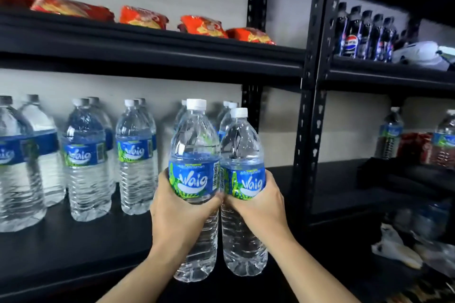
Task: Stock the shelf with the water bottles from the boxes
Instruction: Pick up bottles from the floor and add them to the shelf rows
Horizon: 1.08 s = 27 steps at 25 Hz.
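Left hand (pixel 179 206) grips the left bottle (pixel 194 140) at the bottom of its label, fingers curled round it. Right hand (pixel 258 206) grips the right bottle (pixel 242 152) the same way. Both water bottles are upright with white caps on and blue "Waig" labels facing the camera. Their sides touch, and the 2 hands touch between them.

The pair is held at the front of the middle shelf board (pixel 73 248), just right of the stocked bottles (pixel 86 162). Cannot tell if the bases rest on the board. The stocked bottles stand upright in rows running front to back, and a few stand directly behind the held pair.

The upper shelf (pixel 147 44) carries orange-red packets (pixel 142 17) lying flat in a line. A black perforated post (pixel 310 81) stands right of the hands.

In the right bay, dark cola bottles (pixel 362 37) stand up top. 1 level down, 2 more water bottles (pixel 390 135) flank red packs (pixel 413 145). The bottom right is blurred plastic, too unclear to tell.
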Tool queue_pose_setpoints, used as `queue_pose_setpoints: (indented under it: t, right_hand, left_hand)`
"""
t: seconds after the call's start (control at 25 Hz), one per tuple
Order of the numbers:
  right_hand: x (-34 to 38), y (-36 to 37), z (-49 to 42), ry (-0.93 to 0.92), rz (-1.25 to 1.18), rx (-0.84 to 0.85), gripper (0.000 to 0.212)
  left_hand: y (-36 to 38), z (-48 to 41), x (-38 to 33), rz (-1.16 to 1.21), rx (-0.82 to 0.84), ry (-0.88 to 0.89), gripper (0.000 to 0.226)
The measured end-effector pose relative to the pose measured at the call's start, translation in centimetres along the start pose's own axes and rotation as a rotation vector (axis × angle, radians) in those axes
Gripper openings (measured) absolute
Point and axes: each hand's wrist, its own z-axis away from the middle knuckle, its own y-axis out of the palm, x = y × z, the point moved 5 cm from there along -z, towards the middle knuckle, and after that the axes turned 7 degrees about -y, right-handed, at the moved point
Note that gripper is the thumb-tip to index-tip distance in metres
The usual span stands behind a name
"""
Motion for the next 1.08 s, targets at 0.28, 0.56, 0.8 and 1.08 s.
queue_pose_setpoints:
  t: [0.28, 0.56, 0.8, 1.08]
  right_hand:
    - [-1.8, 2.0, -8.7, 0.046, -0.049, -0.109, 0.078]
    - [-6.8, 4.3, -12.1, 0.004, 0.020, -0.176, 0.090]
    - [-8.8, 5.0, -12.2, -0.050, 0.017, -0.111, 0.085]
    - [-10.9, 5.2, -9.7, 0.010, -0.022, 0.097, 0.114]
  left_hand:
    - [1.1, -3.6, -0.4, -0.005, -0.050, 0.042, 0.077]
    - [1.5, -4.6, 1.5, 0.001, -0.033, 0.041, 0.074]
    - [1.2, -5.3, 2.7, 0.025, -0.044, 0.029, 0.081]
    - [1.4, -5.4, 2.2, 0.020, -0.058, 0.013, 0.080]
